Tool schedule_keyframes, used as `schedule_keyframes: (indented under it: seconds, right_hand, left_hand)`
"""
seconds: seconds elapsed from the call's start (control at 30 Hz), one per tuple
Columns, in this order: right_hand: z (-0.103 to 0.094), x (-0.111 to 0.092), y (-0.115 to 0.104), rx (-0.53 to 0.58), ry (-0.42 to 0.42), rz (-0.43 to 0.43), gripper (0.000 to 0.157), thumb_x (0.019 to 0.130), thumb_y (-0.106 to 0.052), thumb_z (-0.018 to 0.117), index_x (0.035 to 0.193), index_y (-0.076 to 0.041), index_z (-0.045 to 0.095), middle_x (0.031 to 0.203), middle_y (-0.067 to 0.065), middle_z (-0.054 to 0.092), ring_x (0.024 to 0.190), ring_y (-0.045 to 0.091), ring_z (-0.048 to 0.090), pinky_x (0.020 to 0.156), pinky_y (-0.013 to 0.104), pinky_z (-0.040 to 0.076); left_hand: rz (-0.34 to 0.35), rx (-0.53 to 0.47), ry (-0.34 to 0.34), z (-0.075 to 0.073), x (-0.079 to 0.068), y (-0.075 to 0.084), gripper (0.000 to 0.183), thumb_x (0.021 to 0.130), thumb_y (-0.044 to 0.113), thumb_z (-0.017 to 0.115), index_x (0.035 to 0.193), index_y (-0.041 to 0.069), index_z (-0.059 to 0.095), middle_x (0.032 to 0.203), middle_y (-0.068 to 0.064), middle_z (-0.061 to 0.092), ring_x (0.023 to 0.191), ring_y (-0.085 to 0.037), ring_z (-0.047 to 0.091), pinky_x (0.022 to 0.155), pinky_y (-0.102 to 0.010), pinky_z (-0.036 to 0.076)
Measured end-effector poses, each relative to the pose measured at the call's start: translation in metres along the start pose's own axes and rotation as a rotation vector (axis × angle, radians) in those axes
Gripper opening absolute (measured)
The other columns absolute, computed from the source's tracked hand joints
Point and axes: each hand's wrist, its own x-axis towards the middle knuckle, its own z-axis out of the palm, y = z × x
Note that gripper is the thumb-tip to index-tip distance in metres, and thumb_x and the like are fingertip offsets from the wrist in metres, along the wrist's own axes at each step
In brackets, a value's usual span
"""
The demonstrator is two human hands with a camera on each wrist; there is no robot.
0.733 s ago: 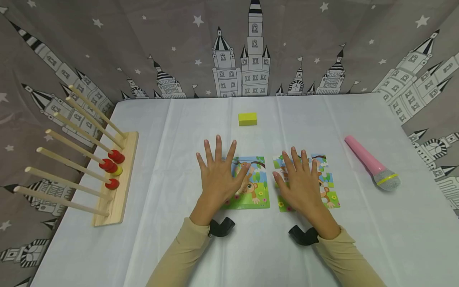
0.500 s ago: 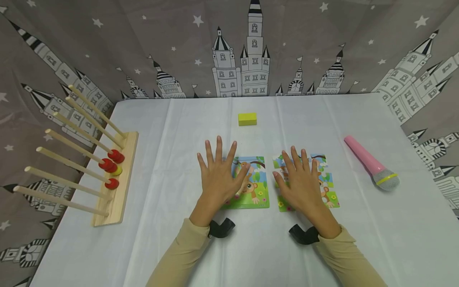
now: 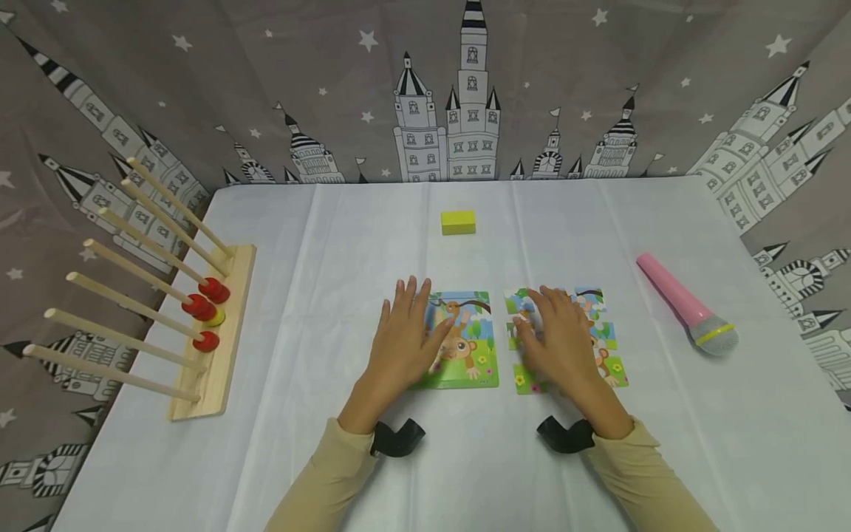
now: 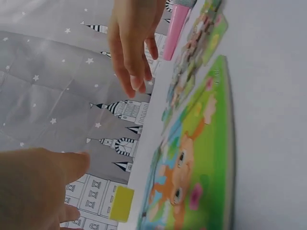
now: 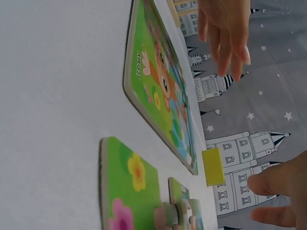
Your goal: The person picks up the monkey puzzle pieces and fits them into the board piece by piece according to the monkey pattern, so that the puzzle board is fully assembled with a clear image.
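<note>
My left hand (image 3: 399, 343) hovers over the left side of a square monkey picture board (image 3: 479, 362), covering part of it. Its fingers are extended with the thumb apart, and it holds nothing. Over a set of jigsaw puzzle pieces (image 3: 603, 336) with a similar monkey picture is my right hand (image 3: 561, 347), its fingers slightly bent and nothing in its grasp. Gaps show between some pieces, and the hand hides the middle ones. In the right wrist view, a green corner piece (image 5: 122, 177) with flowers lies apart from its neighbours. Both wrist views show the hands raised above the table.
A yellow block (image 3: 458, 222) lies beyond the board. On the right is a pink toy microphone (image 3: 678, 295) with a grey head. A wooden peg stand (image 3: 229, 340) with red and yellow beads stands at the left. A castle-print cloth (image 3: 319, 81) hangs behind the white table (image 3: 319, 244).
Both hands have drawn back slightly towards the person, and their spread fingers have come closer together. The left wrist has shifted a little left. The board, pieces and other objects stay put.
</note>
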Motion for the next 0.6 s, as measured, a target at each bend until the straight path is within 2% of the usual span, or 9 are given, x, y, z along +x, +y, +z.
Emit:
schedule_keyframes:
  seconds: [0.1, 0.2, 0.4, 0.5, 0.6]
  right_hand:
    - [0.004, 0.002, 0.003, 0.072, 0.025, 0.012, 0.044, 0.087, -0.028, 0.056, 0.123, -0.003, 0.053, 0.127, 0.02, 0.051, 0.119, 0.037, 0.044, 0.093, 0.061, 0.03]
    - [0.007, 0.004, 0.005, 0.135, 0.041, 0.034, 0.04, 0.087, -0.027, 0.058, 0.119, -0.004, 0.056, 0.122, 0.018, 0.056, 0.115, 0.035, 0.047, 0.089, 0.058, 0.032]
    - [0.015, 0.008, 0.014, 0.215, 0.083, 0.026, 0.035, 0.084, -0.018, 0.06, 0.114, -0.001, 0.058, 0.117, 0.02, 0.059, 0.112, 0.036, 0.05, 0.093, 0.057, 0.031]
    - [0.018, 0.011, 0.018, 0.238, 0.11, 0.002, 0.033, 0.083, -0.015, 0.062, 0.112, 0.001, 0.06, 0.112, 0.021, 0.061, 0.108, 0.037, 0.053, 0.094, 0.055, 0.034]
    - [0.02, 0.014, 0.021, 0.262, 0.126, -0.002, 0.032, 0.082, -0.014, 0.062, 0.11, 0.001, 0.061, 0.109, 0.022, 0.062, 0.105, 0.038, 0.054, 0.092, 0.054, 0.037]
  left_hand:
    - [0.013, -0.038, -0.026, 0.002, -0.006, -0.007, 0.071, 0.091, 0.048, 0.043, 0.145, 0.007, 0.02, 0.151, -0.016, 0.018, 0.141, -0.032, 0.01, 0.113, -0.052, 0.013]
    - [0.011, -0.067, -0.031, 0.003, -0.014, -0.018, 0.077, 0.089, 0.048, 0.048, 0.145, 0.005, 0.018, 0.15, -0.018, 0.018, 0.14, -0.034, 0.011, 0.112, -0.053, 0.015]
    - [-0.052, -0.158, -0.082, 0.007, -0.033, -0.041, 0.097, 0.078, 0.055, 0.06, 0.145, 0.004, 0.013, 0.151, -0.019, 0.011, 0.141, -0.034, 0.005, 0.113, -0.052, 0.013]
    - [-0.054, -0.177, -0.089, 0.009, -0.04, -0.05, 0.104, 0.072, 0.056, 0.067, 0.144, 0.002, 0.015, 0.151, -0.017, 0.013, 0.141, -0.032, 0.005, 0.114, -0.05, 0.011]
    - [-0.029, -0.177, -0.077, 0.01, -0.046, -0.056, 0.108, 0.067, 0.055, 0.071, 0.144, 0.002, 0.017, 0.151, -0.017, 0.016, 0.142, -0.032, 0.005, 0.114, -0.049, 0.009]
